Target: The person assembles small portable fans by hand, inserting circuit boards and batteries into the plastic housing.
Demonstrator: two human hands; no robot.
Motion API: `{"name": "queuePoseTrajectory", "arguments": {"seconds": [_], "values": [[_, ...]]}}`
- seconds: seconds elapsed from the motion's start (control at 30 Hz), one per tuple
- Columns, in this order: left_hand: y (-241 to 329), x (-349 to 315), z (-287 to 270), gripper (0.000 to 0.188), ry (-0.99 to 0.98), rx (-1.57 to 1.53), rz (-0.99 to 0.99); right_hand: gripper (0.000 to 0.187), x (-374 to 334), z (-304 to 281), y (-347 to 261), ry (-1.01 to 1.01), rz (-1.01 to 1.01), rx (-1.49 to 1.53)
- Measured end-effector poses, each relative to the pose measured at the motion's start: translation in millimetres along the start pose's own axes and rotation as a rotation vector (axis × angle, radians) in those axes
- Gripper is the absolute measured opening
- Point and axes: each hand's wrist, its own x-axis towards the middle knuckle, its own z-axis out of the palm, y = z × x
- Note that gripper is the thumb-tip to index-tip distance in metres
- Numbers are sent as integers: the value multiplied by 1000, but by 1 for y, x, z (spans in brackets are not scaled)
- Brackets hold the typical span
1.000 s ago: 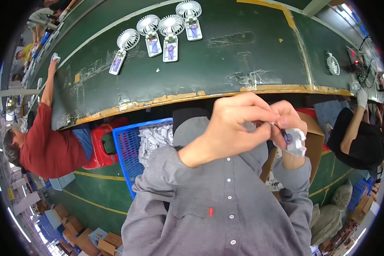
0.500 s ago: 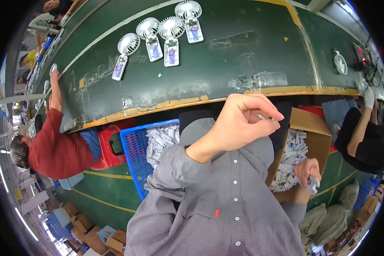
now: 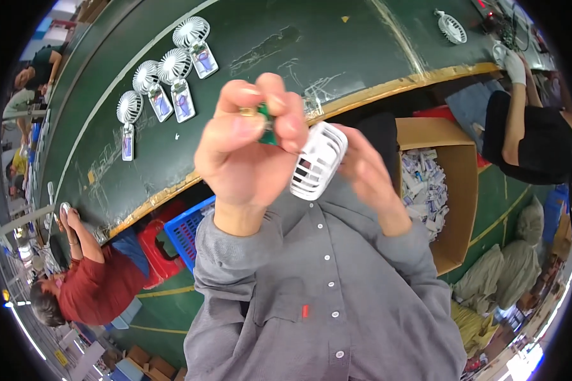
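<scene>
My left hand (image 3: 245,149) is raised over the table edge, its fingers closed on a small green circuit board (image 3: 266,124) with a brass-coloured bit at one side. Close beside it, my right hand (image 3: 372,178) grips a white slotted plastic casing (image 3: 319,162), tilted in front of my chest. The right fingers are partly hidden behind the casing. Whether the board and the casing touch cannot be made out. On the green table (image 3: 248,108) beyond lie several white handheld fans (image 3: 183,105), their handles open on wires and purple-blue cells.
A cardboard box (image 3: 462,190) of small white parts stands at my right, a blue plastic basket (image 3: 183,238) at my left. A white fan cage (image 3: 452,28) lies far right. Co-workers sit at both sides, one in a red top (image 3: 108,286), one in black (image 3: 534,140).
My right hand has come up from beside the cardboard box to my left hand, bringing the white casing. My left hand has moved left and turned, showing more of the board. The view has shifted.
</scene>
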Motion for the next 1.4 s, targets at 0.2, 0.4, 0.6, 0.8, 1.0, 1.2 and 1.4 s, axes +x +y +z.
{"name": "queuePoseTrajectory", "arguments": {"seconds": [0.2, 0.4, 0.6, 0.8, 1.0, 1.2, 1.4], "values": [[32, -4, -21, 27, 240, 159, 213, 56, 30, 10, -1, -9, 134, 473], [55, -56, -113, 40, 521, 1824, 435, 41, 49, -31, -42, 172, -59, 282], [80, -105, -161, 74, 407, 2489, -135, 30, 59, -64, -66, 205, -183, 38], [89, -113, -168, 76, 405, 2588, -309, 25, 74, -78, -73, 315, -193, -239], [102, -143, -166, 81, 513, 2605, -347, 13, 106, -138, -77, 440, -304, -1104], [123, -160, -174, 39, 617, 2499, 46, 15, 143, -222, -122, 509, -490, -2047], [151, -207, -196, 24, 587, 2475, 186, 9, 187, -173, -100, 882, -363, -1971]]}}
